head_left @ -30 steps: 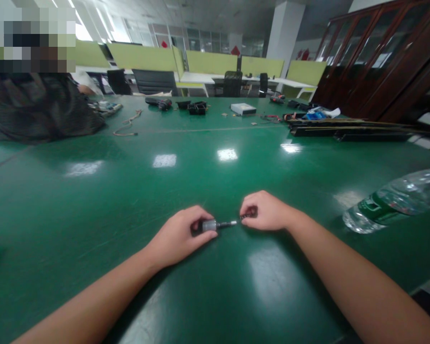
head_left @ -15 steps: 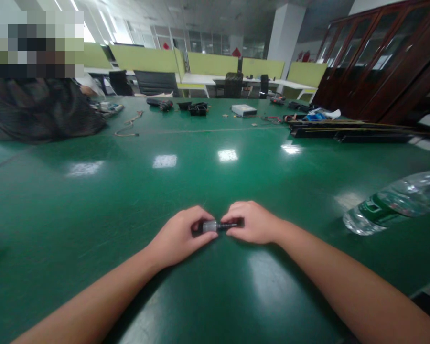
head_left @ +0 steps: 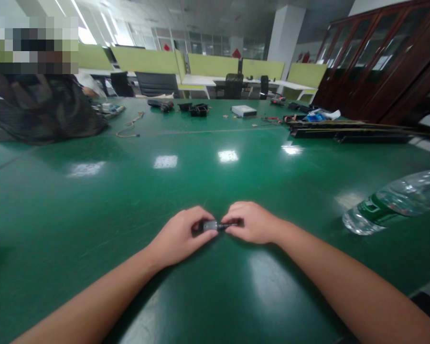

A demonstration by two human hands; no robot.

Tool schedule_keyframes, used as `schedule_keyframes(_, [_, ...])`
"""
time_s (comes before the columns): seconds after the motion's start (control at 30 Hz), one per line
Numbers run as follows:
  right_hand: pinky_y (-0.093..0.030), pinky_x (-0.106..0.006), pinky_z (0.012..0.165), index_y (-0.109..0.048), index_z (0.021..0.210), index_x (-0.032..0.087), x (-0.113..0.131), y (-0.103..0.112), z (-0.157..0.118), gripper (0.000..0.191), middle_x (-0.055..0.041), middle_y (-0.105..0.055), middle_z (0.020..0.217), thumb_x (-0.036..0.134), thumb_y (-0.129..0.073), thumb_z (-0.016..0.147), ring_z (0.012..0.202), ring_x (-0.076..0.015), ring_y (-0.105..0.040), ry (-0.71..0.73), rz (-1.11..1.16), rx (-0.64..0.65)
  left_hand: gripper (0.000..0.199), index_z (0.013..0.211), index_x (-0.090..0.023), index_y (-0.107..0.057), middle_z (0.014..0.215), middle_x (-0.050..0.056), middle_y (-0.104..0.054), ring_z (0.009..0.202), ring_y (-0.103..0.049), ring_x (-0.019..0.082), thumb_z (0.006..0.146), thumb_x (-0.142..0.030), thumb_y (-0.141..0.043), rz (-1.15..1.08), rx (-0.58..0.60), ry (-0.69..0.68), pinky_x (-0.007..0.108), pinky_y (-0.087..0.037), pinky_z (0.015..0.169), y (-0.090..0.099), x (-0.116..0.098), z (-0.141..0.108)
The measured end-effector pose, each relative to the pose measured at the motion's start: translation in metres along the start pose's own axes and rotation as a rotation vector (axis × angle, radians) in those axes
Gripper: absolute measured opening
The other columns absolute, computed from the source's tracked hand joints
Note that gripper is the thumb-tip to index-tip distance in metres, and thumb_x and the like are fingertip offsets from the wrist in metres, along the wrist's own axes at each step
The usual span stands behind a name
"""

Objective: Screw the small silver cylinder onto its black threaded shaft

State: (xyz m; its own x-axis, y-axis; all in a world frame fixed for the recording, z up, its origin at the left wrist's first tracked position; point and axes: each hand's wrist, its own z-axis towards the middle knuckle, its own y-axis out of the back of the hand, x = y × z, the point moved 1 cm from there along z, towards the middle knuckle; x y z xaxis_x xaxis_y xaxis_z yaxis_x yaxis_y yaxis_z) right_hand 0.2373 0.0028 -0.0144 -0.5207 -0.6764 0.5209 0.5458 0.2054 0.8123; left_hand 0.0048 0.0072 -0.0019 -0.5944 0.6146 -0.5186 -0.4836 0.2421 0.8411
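A small, dark cylindrical object with a grey middle section [head_left: 210, 226] lies crosswise between my hands, low over the green table [head_left: 200, 181]. My left hand [head_left: 181, 235] is closed around its thicker left part, with the thumb along the near side. At the thinner black right end, my right hand [head_left: 252, 223] pinches it between thumb and fingers. Parts of both ends are hidden by my fingers, and blur keeps me from telling its exact kind.
To the right, a clear water bottle with a green label [head_left: 380, 208] lies on its side. A dark bag [head_left: 43, 110] stands at the far left, a person behind it. Along the back are a cable [head_left: 129, 125], a white box [head_left: 244, 111] and long black strips [head_left: 347, 130].
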Motion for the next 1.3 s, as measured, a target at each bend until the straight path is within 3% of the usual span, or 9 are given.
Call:
schedule_keyframes(0.33, [-0.046,-0.03,0.082,-0.073,0.104,0.017,0.0065,-0.0026,0.0038,0.021,-0.006,-0.07,0.094,0.026,-0.068,0.087,0.09,-0.0187,-0.06,0.037,-0.065,-0.014,0.02,0.099,-0.021,-0.07,0.086,0.001,-0.067,0.074,-0.06,0.018,0.086,-0.036,-0.069,-0.002,-0.006,-0.007,0.027,-0.043,0.067,0.0004,-0.0014,0.0002])
schedule_keyframes(1.3, [-0.043,-0.027,0.074,-0.074,0.092,0.016,0.0044,0.0003,0.0027,0.014,-0.004,-0.069,0.084,0.028,-0.069,0.085,0.08,-0.0163,-0.059,0.003,-0.102,-0.023,0.023,0.101,-0.022,-0.067,0.088,0.001,-0.063,0.076,-0.058,0.018,0.092,-0.043,-0.064,0.033,0.022,-0.014,0.029,-0.041,0.069,0.0009,-0.0019,0.0026])
